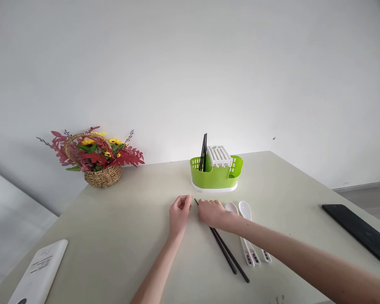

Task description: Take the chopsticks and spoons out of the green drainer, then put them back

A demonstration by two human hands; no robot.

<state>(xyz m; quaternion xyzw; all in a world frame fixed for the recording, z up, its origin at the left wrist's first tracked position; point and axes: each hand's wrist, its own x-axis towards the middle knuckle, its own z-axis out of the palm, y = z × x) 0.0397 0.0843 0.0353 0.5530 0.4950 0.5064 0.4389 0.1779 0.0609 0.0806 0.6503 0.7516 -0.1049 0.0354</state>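
My right hand [211, 213] is closed over two black chopsticks [226, 249] that lie slantwise on the table, one dark tip poking out past its fingers. Just to its left, my left hand [179, 211] has its fingers curled together near that tip; whatever they may hold is hidden. White spoons [245, 210] with patterned handle ends lie beside the chopsticks, partly covered by my right forearm. Behind both hands stands a green utensil holder [213, 179] with a white slotted rack [220, 156] on top. More black chopsticks [203, 153] stand upright in its left compartment.
A wicker basket [103, 177] of red and yellow artificial flowers stands at the back left. At the near left lies a white oblong device [39, 270]. A black phone [357, 232] rests along the right edge. The wall [190, 76] rises behind the table.
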